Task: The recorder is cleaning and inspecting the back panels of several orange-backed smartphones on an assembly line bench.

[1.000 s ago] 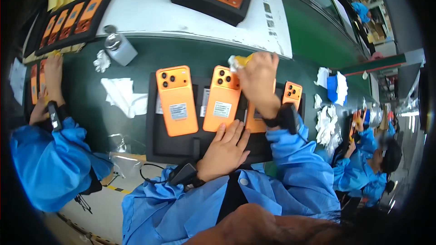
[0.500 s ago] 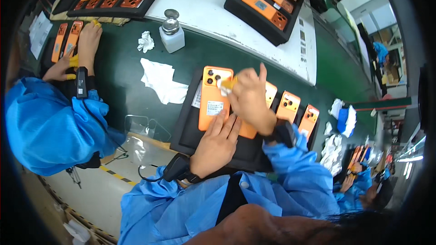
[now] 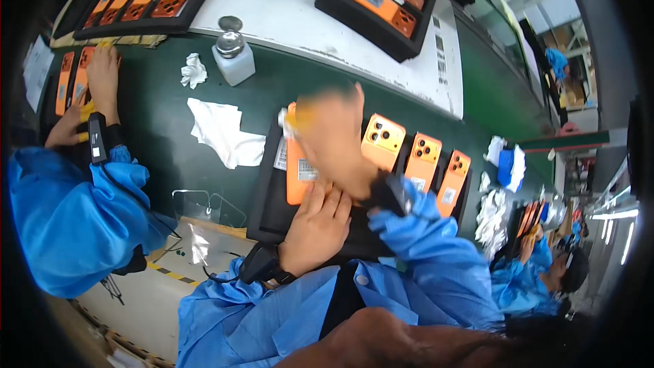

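Note:
Several orange phones stand in a row in a black foam tray (image 3: 264, 221) in front of me. My left hand (image 3: 317, 226) lies with its fingers stretched over the lower end of the leftmost phone (image 3: 296, 180), which has a white label. My right hand (image 3: 334, 129), blurred by motion and with yellow on its fingers, is closed on a white wipe (image 3: 283, 121) at the top of that phone. The hand hides most of its camera block. To the right, the other orange phones (image 3: 384, 138) show their camera ends upward.
Beyond the tray are a crumpled white cloth (image 3: 225, 133), a wad of tissue (image 3: 193, 71) and a pump bottle (image 3: 234, 61). More phones lie in black trays (image 3: 381, 37) at the back. A co-worker's hands (image 3: 103, 82) handle phones at left. Tissues (image 3: 492, 221) lie at right.
My right hand has swept left across the phone's upper end with the wipe, to its left edge. My left hand stays at the lower end. The whole view has shifted slightly.

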Demonstrator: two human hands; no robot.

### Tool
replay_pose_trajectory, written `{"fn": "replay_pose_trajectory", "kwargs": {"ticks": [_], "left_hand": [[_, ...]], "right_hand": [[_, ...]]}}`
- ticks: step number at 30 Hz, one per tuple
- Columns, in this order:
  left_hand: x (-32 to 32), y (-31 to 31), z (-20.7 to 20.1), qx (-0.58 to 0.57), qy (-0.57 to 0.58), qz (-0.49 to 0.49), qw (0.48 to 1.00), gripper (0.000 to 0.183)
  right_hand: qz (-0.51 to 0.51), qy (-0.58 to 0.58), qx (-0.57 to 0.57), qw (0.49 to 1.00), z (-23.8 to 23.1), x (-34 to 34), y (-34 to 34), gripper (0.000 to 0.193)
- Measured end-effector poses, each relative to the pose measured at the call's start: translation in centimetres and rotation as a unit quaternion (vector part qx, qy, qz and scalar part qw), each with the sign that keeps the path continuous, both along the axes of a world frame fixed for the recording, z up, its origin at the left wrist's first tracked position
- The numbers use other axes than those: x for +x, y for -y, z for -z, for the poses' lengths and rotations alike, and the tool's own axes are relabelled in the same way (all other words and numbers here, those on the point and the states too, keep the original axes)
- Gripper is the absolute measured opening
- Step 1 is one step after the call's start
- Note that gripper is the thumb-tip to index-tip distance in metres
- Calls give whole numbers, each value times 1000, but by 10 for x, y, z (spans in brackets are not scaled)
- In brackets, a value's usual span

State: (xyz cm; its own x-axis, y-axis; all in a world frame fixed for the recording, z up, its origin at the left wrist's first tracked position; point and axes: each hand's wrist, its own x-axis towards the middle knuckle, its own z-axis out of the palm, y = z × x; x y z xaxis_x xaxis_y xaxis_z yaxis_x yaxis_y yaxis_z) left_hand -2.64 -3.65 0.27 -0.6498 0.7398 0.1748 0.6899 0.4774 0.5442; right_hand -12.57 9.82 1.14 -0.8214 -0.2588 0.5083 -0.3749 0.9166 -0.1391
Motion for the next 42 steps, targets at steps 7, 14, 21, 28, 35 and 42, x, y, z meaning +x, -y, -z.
{"fn": "replay_pose_trajectory", "kwargs": {"ticks": [7, 14, 21, 28, 35, 42], "left_hand": [[-8, -2, -3, -1, 2, -5, 1000, 56], [-10, 3, 0, 27, 26, 12, 999, 54], [-14, 3, -4, 31, -18, -15, 999, 54], [-11, 4, -8, 19, -42, -15, 999, 54], [-7, 2, -8, 39, -40, -12, 998, 48], [-8, 10, 3, 211, -24, -88, 973, 32]], "right_hand": [[33, -24, -5, 999, 21, 15, -15, 10], [120, 21, 54, 991, 13, 26, -19, 9], [107, -22, -17, 994, 12, 16, -35, 11], [137, -27, 0, 990, -2, -6, -37, 14], [215, -58, -4, 975, -23, -16, -71, 8], [303, -103, -159, 934, -49, 148, -165, 11]]}}
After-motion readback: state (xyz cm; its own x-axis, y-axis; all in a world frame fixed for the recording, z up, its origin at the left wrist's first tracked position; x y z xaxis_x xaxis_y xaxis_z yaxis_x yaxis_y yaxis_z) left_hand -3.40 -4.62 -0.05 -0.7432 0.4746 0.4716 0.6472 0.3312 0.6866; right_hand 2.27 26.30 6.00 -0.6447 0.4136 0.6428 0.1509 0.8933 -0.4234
